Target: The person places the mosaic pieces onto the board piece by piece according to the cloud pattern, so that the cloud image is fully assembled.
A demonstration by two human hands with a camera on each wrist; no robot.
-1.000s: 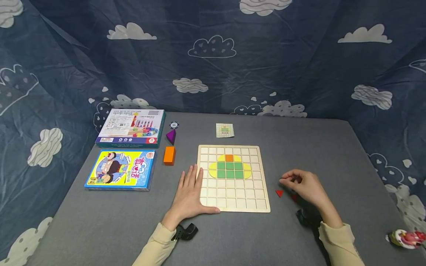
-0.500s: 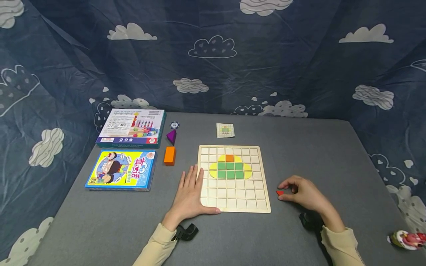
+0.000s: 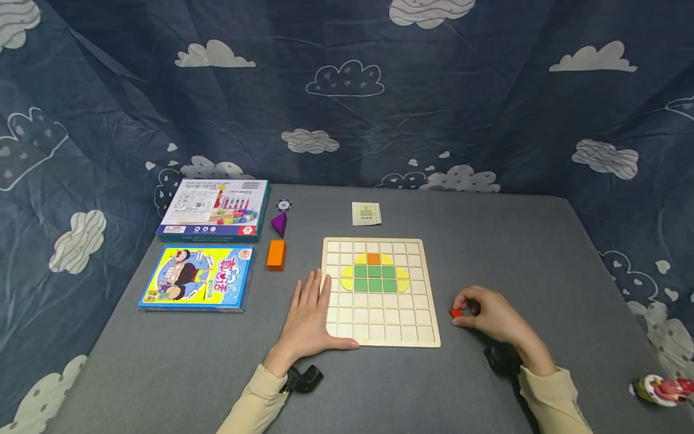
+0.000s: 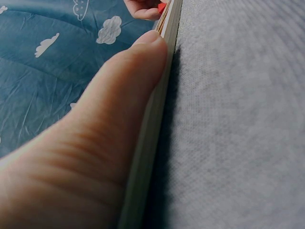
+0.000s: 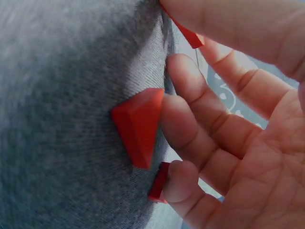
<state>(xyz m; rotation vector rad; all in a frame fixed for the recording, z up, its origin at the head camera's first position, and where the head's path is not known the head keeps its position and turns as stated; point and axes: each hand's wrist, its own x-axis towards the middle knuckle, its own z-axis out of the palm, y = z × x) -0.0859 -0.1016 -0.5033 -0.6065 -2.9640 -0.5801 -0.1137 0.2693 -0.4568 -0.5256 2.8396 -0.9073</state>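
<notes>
My left hand lies spread along the left edge of a wooden grid board, with straight fingers and the thumb on the front edge. On the board sit green squares, an orange square and yellow rounded pieces. To the board's right, my right hand pinches a small red triangular tile between thumb and index finger. The right wrist view shows two further red tiles on the cloth by the other fingers, one bright red triangle and a darker red tile.
Behind the board lies a small pattern card. At left are two boxes, one white-topped and one blue and yellow, beside an orange block, a purple pyramid and a round chip. A figurine stands far right.
My right hand has come down toward the front, and its thumb and index finger have taken hold of the red triangular tile. The left hand and the board have stayed put.
</notes>
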